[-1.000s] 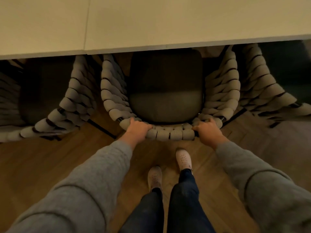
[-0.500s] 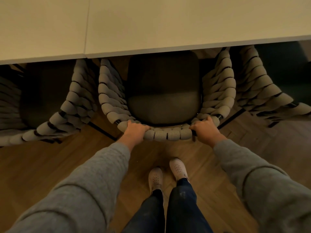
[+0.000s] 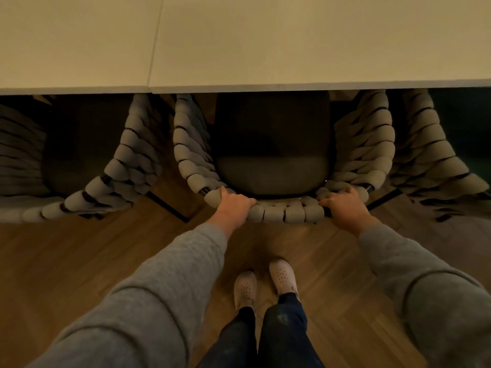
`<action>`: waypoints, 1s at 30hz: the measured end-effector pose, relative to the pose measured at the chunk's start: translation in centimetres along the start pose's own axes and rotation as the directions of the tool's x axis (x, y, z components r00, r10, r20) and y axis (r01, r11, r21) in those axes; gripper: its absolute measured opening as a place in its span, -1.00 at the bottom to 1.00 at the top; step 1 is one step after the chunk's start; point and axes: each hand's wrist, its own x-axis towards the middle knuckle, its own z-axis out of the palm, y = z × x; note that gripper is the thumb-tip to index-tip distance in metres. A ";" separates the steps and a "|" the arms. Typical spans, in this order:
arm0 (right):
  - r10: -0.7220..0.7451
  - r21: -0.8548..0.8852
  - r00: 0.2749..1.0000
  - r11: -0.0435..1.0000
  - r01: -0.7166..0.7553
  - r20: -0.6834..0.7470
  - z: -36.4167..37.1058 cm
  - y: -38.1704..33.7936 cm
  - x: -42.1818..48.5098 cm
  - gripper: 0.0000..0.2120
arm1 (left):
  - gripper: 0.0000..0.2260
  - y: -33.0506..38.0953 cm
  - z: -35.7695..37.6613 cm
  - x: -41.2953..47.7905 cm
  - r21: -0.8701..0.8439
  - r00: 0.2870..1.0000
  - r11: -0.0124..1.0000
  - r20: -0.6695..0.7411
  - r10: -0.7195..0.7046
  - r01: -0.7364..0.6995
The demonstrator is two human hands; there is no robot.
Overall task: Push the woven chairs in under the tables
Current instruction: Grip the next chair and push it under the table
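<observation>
Middle woven chair (image 3: 364, 152) in the pushing step: left hand (image 3: 233, 206) and right hand (image 3: 345, 205) each grip its back rail (image 3: 287, 212), fingers curled over it. Its seat (image 3: 273, 168) lies partly beneath the surface (image 3: 265, 49). Next, probably, a short final push, then release.

No text, label, brand, number or sign could be read anywhere in the frame.
</observation>
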 end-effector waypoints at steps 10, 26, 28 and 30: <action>-0.020 0.028 0.999 0.999 0.020 -0.025 -0.2 0.4 0.6 -0.73 | -0.58 -0.2 -0.2 0.8 0.070 1.000 0.998 -0.016 0.003 -0.002; -0.303 0.449 0.941 0.869 0.209 0.149 -7.0 -5.8 3.6 0.02 | -0.18 -5.0 1.6 -3.6 -0.015 0.962 0.999 -0.271 -0.039 0.036; -0.359 0.446 0.933 0.841 0.306 0.037 -9.2 -8.7 4.3 -0.02 | -0.17 -7.2 2.5 -5.3 -0.060 0.936 0.991 -0.324 -0.136 0.123; -0.397 0.414 0.917 0.828 0.378 -0.043 -10.9 -12.7 5.2 -0.05 | -0.18 -10.1 3.8 -7.4 -0.127 0.909 0.966 -0.330 -0.254 0.224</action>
